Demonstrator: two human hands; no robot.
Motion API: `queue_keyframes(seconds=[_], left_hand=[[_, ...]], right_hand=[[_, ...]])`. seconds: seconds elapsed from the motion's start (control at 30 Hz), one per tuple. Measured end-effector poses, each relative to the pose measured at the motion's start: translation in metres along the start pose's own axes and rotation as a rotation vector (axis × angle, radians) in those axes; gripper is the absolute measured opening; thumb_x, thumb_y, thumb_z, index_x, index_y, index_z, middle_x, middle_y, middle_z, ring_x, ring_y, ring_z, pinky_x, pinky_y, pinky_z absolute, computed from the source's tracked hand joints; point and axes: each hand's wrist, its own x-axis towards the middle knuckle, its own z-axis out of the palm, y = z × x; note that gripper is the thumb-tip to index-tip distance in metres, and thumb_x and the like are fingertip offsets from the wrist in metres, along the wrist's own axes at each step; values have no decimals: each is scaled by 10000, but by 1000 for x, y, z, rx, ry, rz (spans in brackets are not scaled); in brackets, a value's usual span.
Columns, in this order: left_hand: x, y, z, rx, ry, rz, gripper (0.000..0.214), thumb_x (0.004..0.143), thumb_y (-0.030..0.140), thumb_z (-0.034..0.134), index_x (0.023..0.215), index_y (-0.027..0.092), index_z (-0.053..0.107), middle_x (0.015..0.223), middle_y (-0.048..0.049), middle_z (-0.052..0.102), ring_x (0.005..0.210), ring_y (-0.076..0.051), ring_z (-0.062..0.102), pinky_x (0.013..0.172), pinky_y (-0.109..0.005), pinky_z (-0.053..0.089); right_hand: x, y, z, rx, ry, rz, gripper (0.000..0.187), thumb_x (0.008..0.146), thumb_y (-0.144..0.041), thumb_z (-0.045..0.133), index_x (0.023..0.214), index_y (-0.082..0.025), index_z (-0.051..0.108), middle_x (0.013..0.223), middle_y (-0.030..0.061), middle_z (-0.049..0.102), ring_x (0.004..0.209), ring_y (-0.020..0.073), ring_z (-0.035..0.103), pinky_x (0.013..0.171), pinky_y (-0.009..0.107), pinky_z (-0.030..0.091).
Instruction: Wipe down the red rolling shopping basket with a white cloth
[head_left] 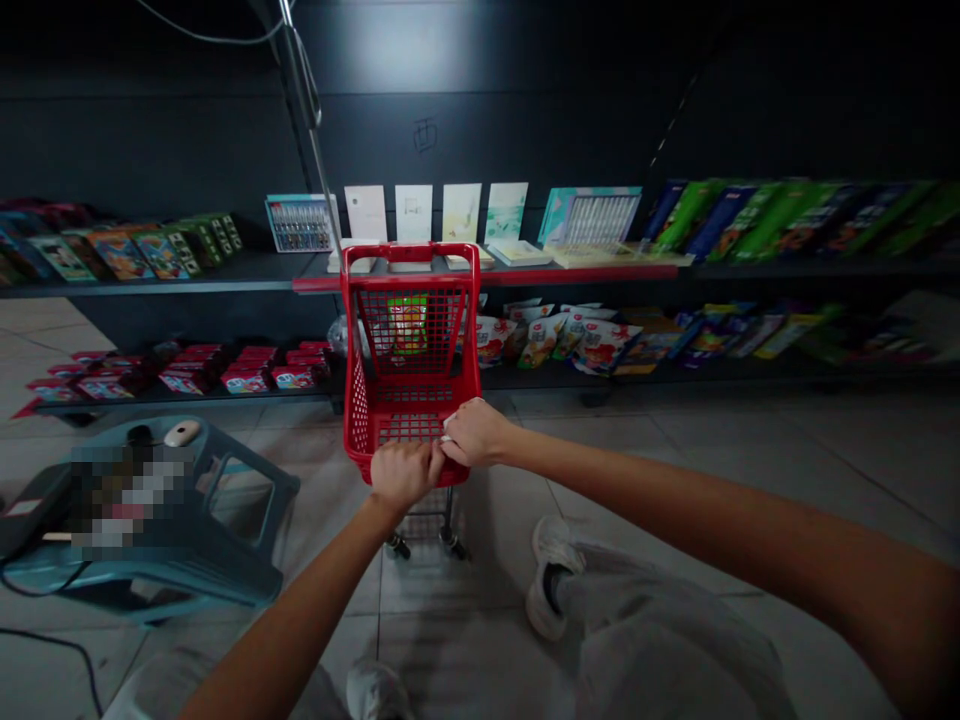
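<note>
The left hand [403,475] and right hand [476,432] both clench the near rim of a red cart [358,420], fingers [424,462] curled over it. The cart stands on the tile floor [499,585] just before the lower shelf [540,377], with a green bag [407,325] inside. A blue stool [240,490] lies left.

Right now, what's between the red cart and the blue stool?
Just floor tiles, seen in the head view. The red cart and the blue stool stand apart, with nothing else on that stretch.
</note>
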Motion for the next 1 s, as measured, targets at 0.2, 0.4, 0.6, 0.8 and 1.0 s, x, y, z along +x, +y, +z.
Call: queue_keyframes(seconds=[0.2, 0.4, 0.6, 0.8, 1.0], left_hand=[[8, -15, 7, -1, 95, 21, 471, 1009, 344, 423, 663, 200, 708, 667, -72, 722, 615, -180, 639, 624, -333, 363], [2, -24, 9, -21, 159, 100, 460, 1009, 315, 429, 643, 199, 682, 623, -49, 688, 610, -161, 622, 620, -338, 328], [-8, -39, 6, -23, 205, 163, 443, 994, 298, 445, 605, 212, 638, 593, -32, 657, 593, -148, 591, 611, -347, 308], [-19, -60, -2, -58, 209, 217, 434, 981, 275, 439, 588, 214, 612, 571, -21, 627, 572, -137, 556, 605, -348, 301], [-30, -73, -8, -101, 200, 236, 448, 976, 278, 421, 556, 211, 558, 553, -13, 597, 553, -129, 526, 606, -339, 305]], right_hand=[[10, 0, 2, -6, 19, 42, 480, 946, -406, 424, 863, -90, 775, 849, 204, 751, 776, 290, 711, 700, 358, 410], [10, -12, 1, 7, 49, 84, 436, 931, -387, 455, 847, -95, 767, 834, 196, 750, 799, 300, 717, 726, 371, 424], [6, -21, -12, 36, -9, -38, 493, 979, -428, 427, 806, -108, 759, 805, 180, 746, 750, 262, 702, 658, 328, 378], [9, -5, -30, 62, -88, -332, 620, 1055, -501, 309, 821, -138, 753, 805, 142, 747, 711, 200, 658, 637, 304, 323], [20, 26, -33, 71, -123, -345, 601, 1065, -473, 289, 912, -150, 772, 859, 129, 762, 802, 200, 658, 707, 297, 345]])
